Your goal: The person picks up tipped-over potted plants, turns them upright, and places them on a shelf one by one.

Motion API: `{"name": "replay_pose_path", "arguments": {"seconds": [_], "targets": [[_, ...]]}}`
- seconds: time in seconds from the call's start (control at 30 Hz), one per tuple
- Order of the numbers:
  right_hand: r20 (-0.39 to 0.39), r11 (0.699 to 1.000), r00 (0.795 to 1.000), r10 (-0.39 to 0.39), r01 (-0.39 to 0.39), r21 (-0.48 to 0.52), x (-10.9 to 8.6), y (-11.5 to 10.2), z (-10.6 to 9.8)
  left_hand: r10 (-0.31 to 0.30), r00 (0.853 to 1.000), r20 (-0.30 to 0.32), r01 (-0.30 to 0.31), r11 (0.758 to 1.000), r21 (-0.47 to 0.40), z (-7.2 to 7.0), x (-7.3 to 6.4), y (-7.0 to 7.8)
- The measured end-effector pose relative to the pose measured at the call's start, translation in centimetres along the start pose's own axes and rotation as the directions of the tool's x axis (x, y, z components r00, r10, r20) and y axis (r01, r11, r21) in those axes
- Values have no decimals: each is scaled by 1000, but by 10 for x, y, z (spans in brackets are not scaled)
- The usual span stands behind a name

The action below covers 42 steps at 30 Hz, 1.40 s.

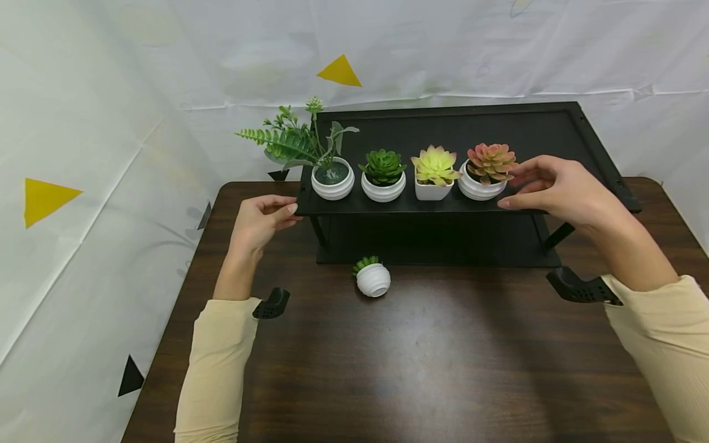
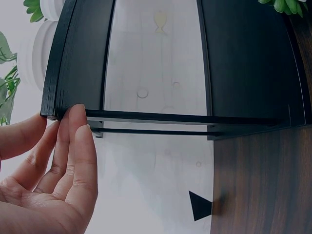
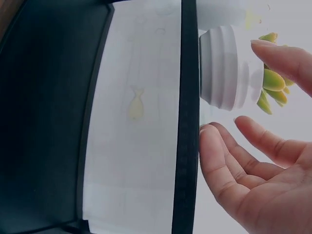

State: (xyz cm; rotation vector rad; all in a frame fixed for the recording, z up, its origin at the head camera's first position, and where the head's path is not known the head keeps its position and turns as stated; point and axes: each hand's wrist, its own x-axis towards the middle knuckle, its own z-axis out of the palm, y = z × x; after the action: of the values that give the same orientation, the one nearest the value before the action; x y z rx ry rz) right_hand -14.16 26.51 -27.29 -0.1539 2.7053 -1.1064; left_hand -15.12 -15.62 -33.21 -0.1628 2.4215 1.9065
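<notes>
In the head view my left hand (image 1: 257,224) pinches the front left corner of a black two-tier shelf (image 1: 554,132), thumb above and fingers underneath. On the top tier stand a pot of mixed green foliage (image 1: 332,178), a dark green succulent (image 1: 383,175), a yellow-green succulent in a square pot (image 1: 434,172) and a pink succulent in a round white pot (image 1: 482,184). Beside that last pot is my right hand (image 1: 562,187), fingers loosely bent. The right wrist view shows a gap between the right fingers and the pot (image 3: 224,68); the fingertips are by the shelf's edge.
A small white potted succulent (image 1: 373,280) lies tipped over on the dark wooden table (image 1: 421,369), in front of the shelf's lower tier (image 1: 443,240). White sheeting (image 1: 443,49) with yellow and black triangles hangs behind and to the left.
</notes>
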Motion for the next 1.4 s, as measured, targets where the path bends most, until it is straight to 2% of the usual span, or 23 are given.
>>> {"name": "replay_pose_path", "arguments": {"seconds": [0.53, 0.83, 1.07, 1.4], "targets": [[-15, 1000, 1000, -8, 8, 9, -12, 1, -2, -7, 1000, 0, 7, 1000, -18, 0, 2, 1], [29, 1000, 1000, -7, 8, -23, -21, 3, 1, 4, 1000, 9, -4, 1000, -25, -1, 1, 1], [46, 999, 998, -34, 33, 27, -26, 6, 8, 4, 1000, 10, -4, 1000, -16, -1, 1, 1], [39, 998, 998, -53, 51, 48, -30, 10, 14, 1, 1000, 10, -1, 1000, -12, -1, 0, 1]]}}
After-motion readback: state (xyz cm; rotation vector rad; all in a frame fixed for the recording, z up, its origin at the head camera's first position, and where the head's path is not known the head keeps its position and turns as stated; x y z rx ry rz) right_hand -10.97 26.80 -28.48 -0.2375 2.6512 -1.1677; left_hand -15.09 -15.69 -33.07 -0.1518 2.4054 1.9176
